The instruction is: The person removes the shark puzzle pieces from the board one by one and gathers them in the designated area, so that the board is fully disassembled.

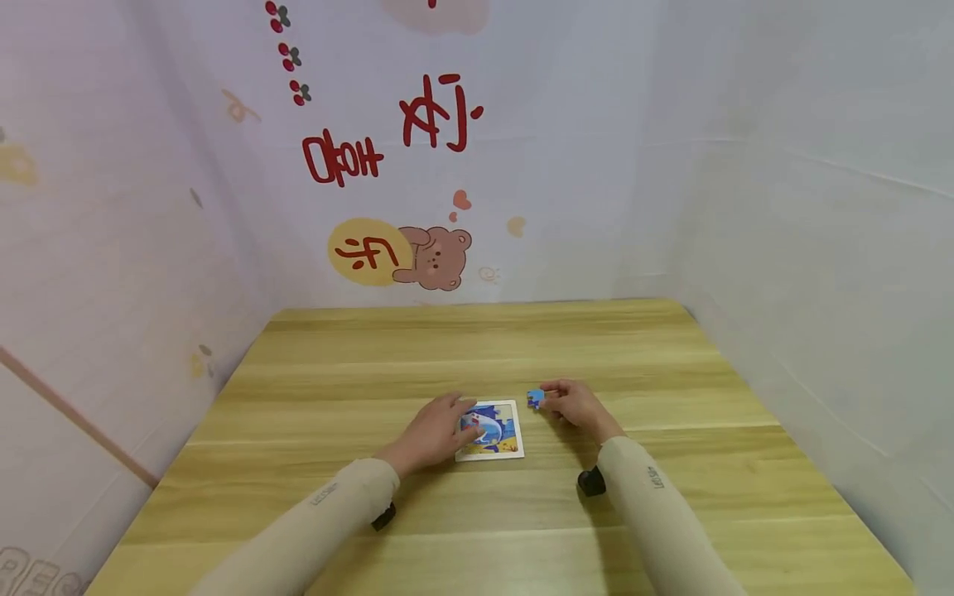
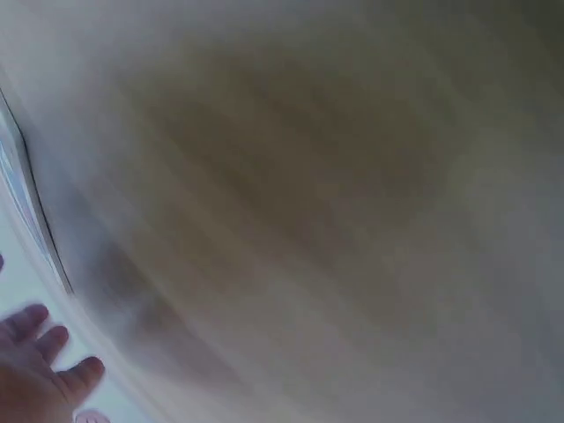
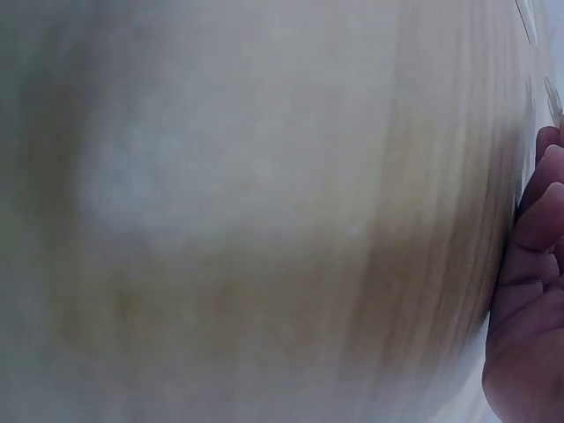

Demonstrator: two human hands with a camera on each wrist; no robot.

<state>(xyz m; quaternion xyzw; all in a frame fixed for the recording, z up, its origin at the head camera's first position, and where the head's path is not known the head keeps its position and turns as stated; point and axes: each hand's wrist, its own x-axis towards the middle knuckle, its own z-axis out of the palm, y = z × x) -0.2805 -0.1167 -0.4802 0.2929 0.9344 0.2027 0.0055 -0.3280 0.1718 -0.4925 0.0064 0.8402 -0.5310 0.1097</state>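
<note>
Lower centre | left hand (image 1: 431, 432): fingers spread over framed puzzle (image 1: 495, 429), likely steadying it | right hand (image 1: 577, 404): pinches blue piece (image 1: 534, 399) by right edge

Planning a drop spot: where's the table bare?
Bare on the yellowish wood-grain table: far strip along the white printed back wall; near strip between beige sleeves, below the square white-framed jigsaw puzzle; right side, sleeve to white right wall. Crowded: centre, left hand over the puzzle's left side, right hand pinching a blue jigsaw piece off its top-right corner.
</note>
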